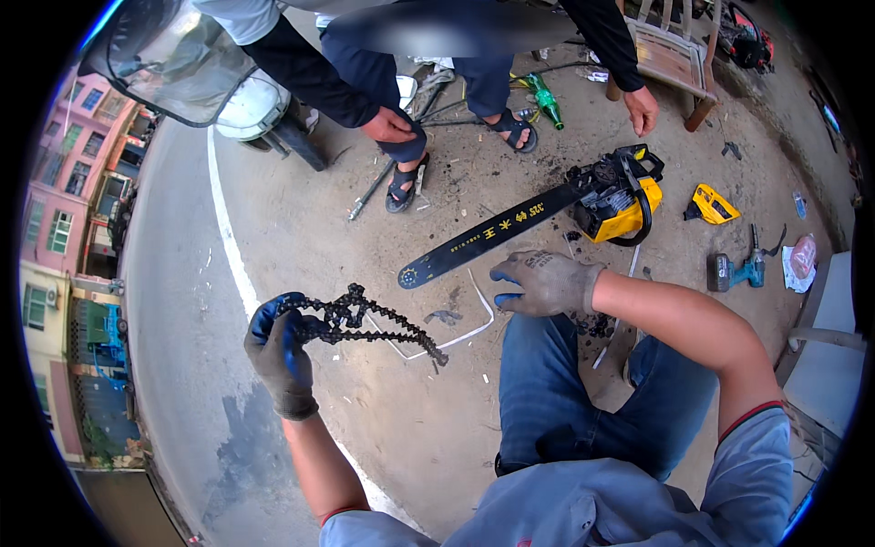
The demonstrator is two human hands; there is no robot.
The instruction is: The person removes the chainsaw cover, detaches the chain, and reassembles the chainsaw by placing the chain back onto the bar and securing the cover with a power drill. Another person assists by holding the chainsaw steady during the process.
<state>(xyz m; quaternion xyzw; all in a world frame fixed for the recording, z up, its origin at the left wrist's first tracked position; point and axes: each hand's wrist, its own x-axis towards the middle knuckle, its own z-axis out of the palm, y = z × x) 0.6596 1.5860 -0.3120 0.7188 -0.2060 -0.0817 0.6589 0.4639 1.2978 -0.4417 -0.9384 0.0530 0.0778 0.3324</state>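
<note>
My gloved left hand (281,356) is closed on a dark saw chain (369,335), which hangs looped out to the right. My gloved right hand (538,284) is raised above my right knee with its fingers loosely curled apart, holding nothing. Just beyond it a yellow and black chainsaw (620,206) lies on the pavement, its long bare guide bar (447,251) pointing toward the lower left. A yellow plastic cover (711,203) sits to the right of the saw body, and a teal cordless drill (746,270) lies nearer me.
Across from me a person in sandals (401,182) bends over, both hands lowered. A scooter (255,105) stands at upper left beside the road. A green bottle (545,100), wooden chair (674,59), white bent strip (465,342) and pink bag (802,257) are around. A pale panel (820,383) borders the right.
</note>
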